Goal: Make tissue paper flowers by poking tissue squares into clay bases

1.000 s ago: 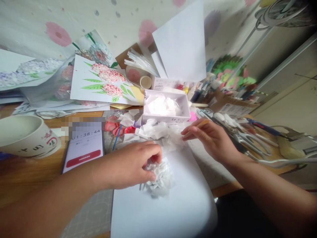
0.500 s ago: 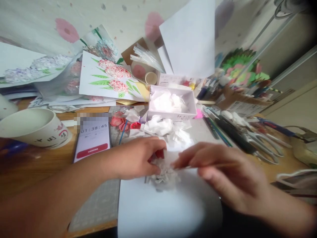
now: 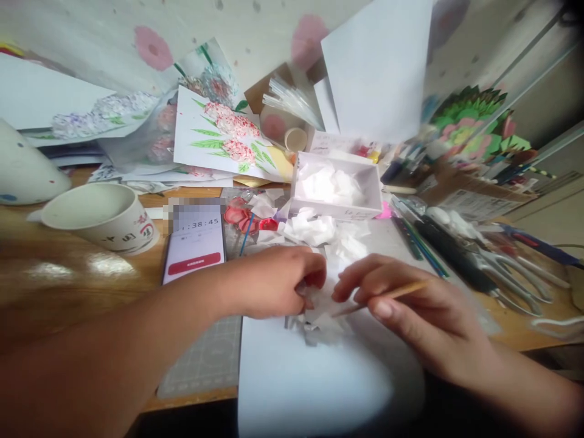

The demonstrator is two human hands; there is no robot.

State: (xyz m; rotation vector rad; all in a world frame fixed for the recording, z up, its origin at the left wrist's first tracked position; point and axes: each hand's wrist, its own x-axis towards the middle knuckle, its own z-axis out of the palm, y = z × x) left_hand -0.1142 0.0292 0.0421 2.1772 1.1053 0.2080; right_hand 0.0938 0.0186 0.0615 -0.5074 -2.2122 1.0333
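My left hand (image 3: 278,281) is closed, its fingertips pinching thin white paper (image 3: 322,301) just over a ruffled cluster of paper bits (image 3: 314,331). That cluster lies on a white sheet (image 3: 292,377) in front of me. From the right, my right hand (image 3: 410,304) grips a slim wooden stick (image 3: 406,289) between thumb and fingers. The stick's pointed end reaches the paper beside my left fingertips. Exactly where the two touch is blurred.
A white box (image 3: 336,207) of paper pieces stands behind loose white scraps (image 3: 310,228). At left are a phone (image 3: 194,243) and a paper cup (image 3: 103,216). Scissors (image 3: 520,274) lie at right, and a red flower picture (image 3: 228,131) leans at the back.
The whole view has shifted, so everything sits farther right. My right hand has drawn slightly back from my left, and the wooden stick shows more clearly.
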